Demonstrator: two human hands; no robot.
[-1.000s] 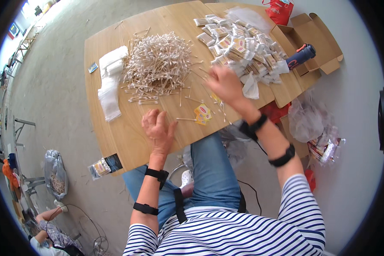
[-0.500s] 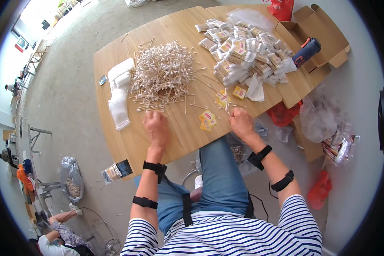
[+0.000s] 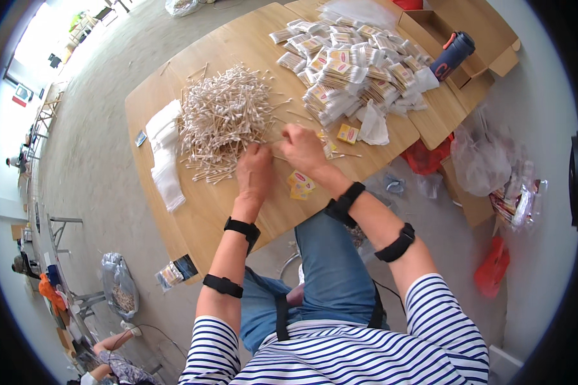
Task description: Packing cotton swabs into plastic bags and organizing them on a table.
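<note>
A loose heap of cotton swabs (image 3: 221, 109) with pale sticks and white tips covers the left half of the wooden table (image 3: 225, 224). My left hand (image 3: 255, 172) is closed at the heap's near right edge; its fingertips and what they may hold are hidden. Close beside it, my right hand (image 3: 304, 151) is closed in a pinch, and thin swab sticks show at its fingertips, toward the left hand. Yellow printed cards (image 3: 300, 184) lie just in front of the right wrist. Another yellow card (image 3: 348, 133) lies farther right.
A mound of filled swab packets (image 3: 347, 67) occupies the far right. Near it are a dark blue bottle (image 3: 453, 56) and an open cardboard box (image 3: 488, 35). White plastic sleeves (image 3: 165, 160) lie left of the heap. Plastic bags (image 3: 481, 157) hang or lie beyond the right edge.
My right hand has moved left and away from me, from beside the yellow cards to the heap's edge. My left hand has moved right and slightly farther out. The view has shifted a little.
</note>
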